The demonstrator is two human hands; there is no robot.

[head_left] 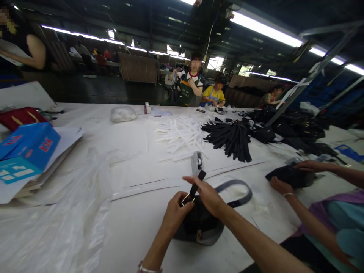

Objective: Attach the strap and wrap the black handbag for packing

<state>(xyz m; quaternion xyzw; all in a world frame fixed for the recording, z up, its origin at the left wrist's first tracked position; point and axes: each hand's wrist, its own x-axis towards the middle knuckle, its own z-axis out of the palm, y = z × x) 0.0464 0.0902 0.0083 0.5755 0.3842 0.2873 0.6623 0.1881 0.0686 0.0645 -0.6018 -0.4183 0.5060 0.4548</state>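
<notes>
A dark cap (199, 227) lies on the white table (136, 227) right in front of me. My left hand (176, 214) is closed on the cap's back and pinches the metal buckle of its black strap (196, 186). My right hand (206, 193) holds the strap just above the buckle between thumb and fingers, and the strap's free end sticks up and to the right. A tape dispenser (197, 162) stands just behind my hands.
A co-worker on my right presses both hands (295, 174) on another dark cap. Piles of black straps (231, 138) and white strips (179, 132) lie mid-table. A blue box (27, 151) on papers sits at the left. People sit across the table.
</notes>
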